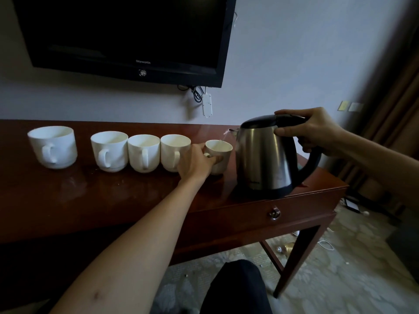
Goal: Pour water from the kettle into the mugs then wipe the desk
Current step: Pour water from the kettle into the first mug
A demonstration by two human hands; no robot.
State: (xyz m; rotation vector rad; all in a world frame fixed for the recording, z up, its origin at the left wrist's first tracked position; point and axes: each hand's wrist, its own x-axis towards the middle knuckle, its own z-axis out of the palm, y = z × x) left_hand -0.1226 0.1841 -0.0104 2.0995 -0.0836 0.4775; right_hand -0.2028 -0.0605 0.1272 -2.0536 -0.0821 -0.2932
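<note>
- Head view puts the kettle (pixel 265 155) at the right end of the desk (pixel 113 200), tilted a little toward the mugs, its spout over the small mug (pixel 218 155); a thin thread of water seems to run from the spout into that mug.
- My right hand (pixel 317 132) is wrapped round the black handle at the top, thumb lying along the lid. I judge that the right place to hold: the steel body may be hot and is smooth, so it would slip.
- With water inside, the kettle likely feels heavy and pulls toward the spout, so I want a firm wrist and a slow tip.
- My left hand (pixel 197 162) pinches the small mug at its handle and steadies it on the desk. The mug looks like glazed ceramic: stiff, light, breakable, and slick when wet.
- Four larger mugs stand in a row to the left, the nearest (pixel 174 152) just behind my left hand, the farthest (pixel 53 146) set apart.
- A dark TV (pixel 127 35) hangs on the wall above.
</note>
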